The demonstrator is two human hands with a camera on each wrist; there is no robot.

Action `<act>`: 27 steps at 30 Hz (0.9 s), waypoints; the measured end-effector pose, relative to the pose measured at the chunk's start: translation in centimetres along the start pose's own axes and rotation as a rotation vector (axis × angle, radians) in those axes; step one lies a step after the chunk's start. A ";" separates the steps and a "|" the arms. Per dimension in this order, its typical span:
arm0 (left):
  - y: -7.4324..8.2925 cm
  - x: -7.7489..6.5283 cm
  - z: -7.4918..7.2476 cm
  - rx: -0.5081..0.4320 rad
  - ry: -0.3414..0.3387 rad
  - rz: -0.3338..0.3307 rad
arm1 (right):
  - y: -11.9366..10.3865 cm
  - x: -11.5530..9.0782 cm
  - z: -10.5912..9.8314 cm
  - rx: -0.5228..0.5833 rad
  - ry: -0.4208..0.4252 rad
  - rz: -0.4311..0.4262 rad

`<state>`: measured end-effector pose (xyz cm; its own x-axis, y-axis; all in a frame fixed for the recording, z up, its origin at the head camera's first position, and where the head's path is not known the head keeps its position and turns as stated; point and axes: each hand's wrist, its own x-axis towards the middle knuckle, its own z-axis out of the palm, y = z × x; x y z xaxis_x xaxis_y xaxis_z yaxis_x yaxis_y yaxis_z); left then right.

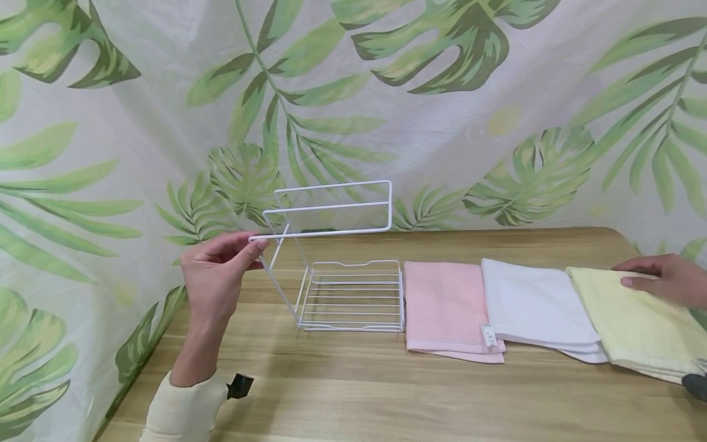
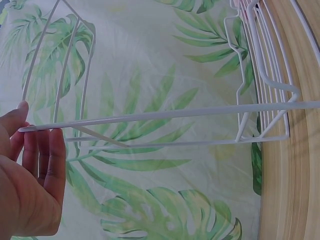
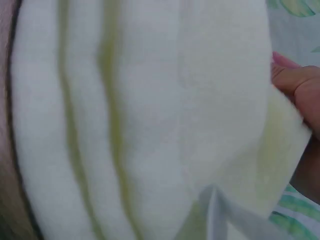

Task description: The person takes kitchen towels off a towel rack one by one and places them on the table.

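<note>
A white wire rack (image 1: 351, 326) stands on the wooden table, its narrow upper frame rising at the left. My left hand (image 1: 218, 276) pinches the upper left corner of that frame between thumb and fingers, which the left wrist view shows closely. To the rack's right lie folded towels in a row: a pink towel (image 1: 444, 304), a white towel (image 1: 538, 301) and a yellow towel (image 1: 624, 325). My right hand (image 1: 671, 279) is at the yellow towel's far edge, thumb on top and fingers beyond, holding it. In the right wrist view the towel's layered folds look blurred.
The wooden table (image 1: 353, 393) ends at the back against a leaf-patterned curtain (image 1: 431, 135), which also hangs along the left side. A small white label (image 1: 488, 336) lies at the border of the pink and white towels.
</note>
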<state>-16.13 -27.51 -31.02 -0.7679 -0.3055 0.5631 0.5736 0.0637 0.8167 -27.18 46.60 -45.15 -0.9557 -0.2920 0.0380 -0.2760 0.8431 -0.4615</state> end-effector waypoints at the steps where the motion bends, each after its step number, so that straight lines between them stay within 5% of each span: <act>1: 0.0 0.0 0.0 -0.001 -0.001 0.002 | -0.1 0.0 -0.1 -0.015 0.017 -0.003; 7: -0.1 0.0 0.0 -0.008 -0.007 0.011 | -1.4 -0.5 -0.9 -0.058 0.120 -0.009; 18: 0.1 -0.1 -0.2 0.080 -0.017 -0.004 | -6.1 -3.4 -0.2 -0.005 0.376 -0.198; 27: 0.3 -0.4 -1.7 0.302 -0.055 -0.095 | -8.7 -6.2 1.4 0.024 0.485 -0.234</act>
